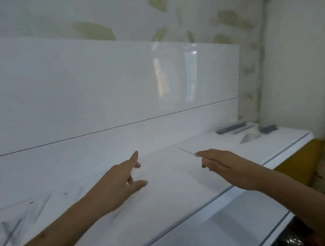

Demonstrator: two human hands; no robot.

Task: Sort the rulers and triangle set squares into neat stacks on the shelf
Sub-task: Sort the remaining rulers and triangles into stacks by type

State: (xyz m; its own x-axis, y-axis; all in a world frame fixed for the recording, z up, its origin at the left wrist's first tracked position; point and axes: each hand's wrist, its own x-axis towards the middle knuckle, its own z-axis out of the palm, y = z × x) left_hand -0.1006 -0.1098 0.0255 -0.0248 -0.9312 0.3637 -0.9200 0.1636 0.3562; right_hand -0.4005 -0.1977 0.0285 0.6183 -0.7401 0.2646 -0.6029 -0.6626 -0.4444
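Observation:
My right hand (pixel 215 160) pinches one end of a thin clear plastic piece (pixel 187 151), a ruler or a set square, just above the white shelf (pixel 181 188). My left hand (pixel 123 180) hovers to its left with index finger and thumb stretched out. A faint clear edge (pixel 143 160) shows at its fingertips; I cannot tell whether it is held. Grey stacks of rulers (pixel 232 128) lie at the shelf's far right, with another grey stack (pixel 267 129) and a clear triangle set square (pixel 249 137) beside them. Blurred clear pieces (pixel 14 230) lie scattered at the left.
A glossy white back panel (pixel 98 88) rises behind the shelf. A lower white shelf edge (pixel 240 222) juts out in front. At the right stand a pale wall (pixel 297 67) and a yellow object (pixel 301 163) beyond the shelf end.

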